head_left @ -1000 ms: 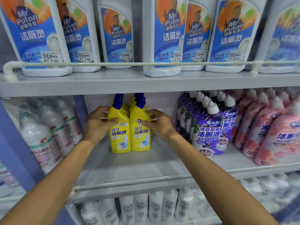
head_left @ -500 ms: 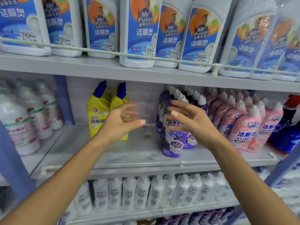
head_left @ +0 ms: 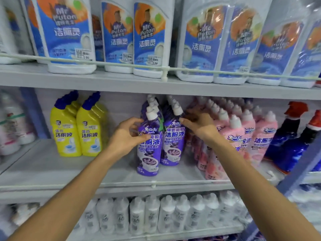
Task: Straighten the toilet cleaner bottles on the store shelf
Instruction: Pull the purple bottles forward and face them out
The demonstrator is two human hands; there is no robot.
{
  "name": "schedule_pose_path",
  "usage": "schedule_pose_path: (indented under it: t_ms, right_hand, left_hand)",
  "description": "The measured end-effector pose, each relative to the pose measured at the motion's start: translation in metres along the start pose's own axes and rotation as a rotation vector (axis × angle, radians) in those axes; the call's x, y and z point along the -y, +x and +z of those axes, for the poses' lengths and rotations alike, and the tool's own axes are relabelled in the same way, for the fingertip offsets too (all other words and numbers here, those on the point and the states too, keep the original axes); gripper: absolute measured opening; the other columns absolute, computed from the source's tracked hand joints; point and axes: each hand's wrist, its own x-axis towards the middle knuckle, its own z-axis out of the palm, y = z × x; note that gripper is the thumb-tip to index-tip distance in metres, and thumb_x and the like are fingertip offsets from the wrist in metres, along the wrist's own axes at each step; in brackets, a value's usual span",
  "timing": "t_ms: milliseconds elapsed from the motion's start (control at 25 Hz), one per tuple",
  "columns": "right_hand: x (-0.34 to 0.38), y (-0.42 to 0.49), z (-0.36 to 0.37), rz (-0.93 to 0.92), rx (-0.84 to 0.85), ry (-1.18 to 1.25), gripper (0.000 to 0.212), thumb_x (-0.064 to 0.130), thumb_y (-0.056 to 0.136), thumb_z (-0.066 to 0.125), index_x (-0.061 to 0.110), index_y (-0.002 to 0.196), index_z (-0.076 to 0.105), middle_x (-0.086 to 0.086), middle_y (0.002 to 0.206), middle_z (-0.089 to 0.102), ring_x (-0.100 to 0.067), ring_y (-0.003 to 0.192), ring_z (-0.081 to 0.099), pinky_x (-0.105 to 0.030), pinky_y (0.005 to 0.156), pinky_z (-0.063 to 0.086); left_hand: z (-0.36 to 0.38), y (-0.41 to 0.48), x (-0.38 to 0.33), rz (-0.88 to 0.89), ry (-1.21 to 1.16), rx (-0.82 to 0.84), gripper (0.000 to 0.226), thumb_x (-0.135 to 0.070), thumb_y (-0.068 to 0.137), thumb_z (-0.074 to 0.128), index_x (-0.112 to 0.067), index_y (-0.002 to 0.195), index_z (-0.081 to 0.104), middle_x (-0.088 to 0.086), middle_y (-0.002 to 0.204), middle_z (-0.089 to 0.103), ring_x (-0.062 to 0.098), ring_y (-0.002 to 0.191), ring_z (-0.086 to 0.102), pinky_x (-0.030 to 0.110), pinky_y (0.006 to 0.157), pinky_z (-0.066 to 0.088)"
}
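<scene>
While both of your arms are reaching into the middle shelf (head_left: 52,171), your left hand (head_left: 129,136) is cupping the front purple bottle (head_left: 149,153) from its left side, thumb lying across the label and fingers curling toward the neck, so it is resting on the bottle but not fully closing around it. Your right hand (head_left: 199,125) is sitting at the shoulder of the second purple bottle (head_left: 173,146), fingers spread loosely and pointing left just under its white cap (head_left: 177,110); whether it is actually gripping cannot be told, since the hand is blurred. These two purple bottles are standing at the head of two rows running back into the shelf, the left one a little nearer the shelf edge than the right. Two yellow bottles (head_left: 78,133) with blue caps are standing side by side, touching, well to the left with a bare stretch of shelf between them and the purple rows. Pink bottles (head_left: 246,136) are crowding just beside your right wrist, and dark blue spray bottles (head_left: 291,141) with red triggers are leaning at the far right. Large white bottles (head_left: 149,40) are lining the shelf above behind a rail.
</scene>
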Motion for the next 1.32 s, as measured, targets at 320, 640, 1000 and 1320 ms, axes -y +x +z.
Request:
schedule_pose_path:
  t_ms: [320,640,1000,1320]
  right_hand:
    - [-0.011,0.006,0.012,-0.080,-0.034,-0.137,0.056,0.047,0.082,0.079,0.017,0.128,0.066,-0.001,0.113,0.074,-0.020,0.103,0.070,-0.041,0.088,0.058]
    - [0.028,0.021,-0.005,0.154,-0.125,0.219,0.014,0.030,0.094,0.071,0.022,0.106,0.072,0.001,0.097,0.070,-0.013,0.087,0.064,-0.051,0.080,0.062]
    - [0.002,0.058,0.001,0.306,0.119,0.235,0.035,0.037,0.093,0.071,0.014,0.119,0.071,-0.015,0.114,0.074,-0.020,0.090,0.071,-0.044,0.070,0.064]
    - [-0.003,0.068,-0.001,0.331,0.193,0.266,0.034,0.034,0.094,0.071,0.011,0.119,0.069,-0.013,0.105,0.077,-0.024,0.086,0.073,-0.046,0.073,0.064]
  left_hand:
    - [0.015,-0.003,0.010,0.043,0.153,-0.120,0.042,-0.032,0.072,0.089,-0.032,0.104,0.062,-0.016,0.091,0.069,-0.001,0.075,0.064,0.016,0.066,0.054]
    - [-0.007,0.042,-0.005,-0.245,-0.195,-0.129,0.006,-0.033,0.094,0.067,-0.028,0.093,0.071,0.008,0.100,0.073,0.026,0.086,0.071,0.037,0.071,0.060]
    - [0.001,0.055,0.009,-0.252,-0.288,-0.088,0.006,-0.025,0.094,0.068,-0.021,0.095,0.073,0.006,0.091,0.073,0.017,0.074,0.070,0.029,0.059,0.057]
    - [0.014,0.093,0.003,-0.210,-0.204,-0.138,0.012,-0.014,0.090,0.071,-0.021,0.081,0.073,0.005,0.079,0.070,0.014,0.062,0.065,0.020,0.053,0.055]
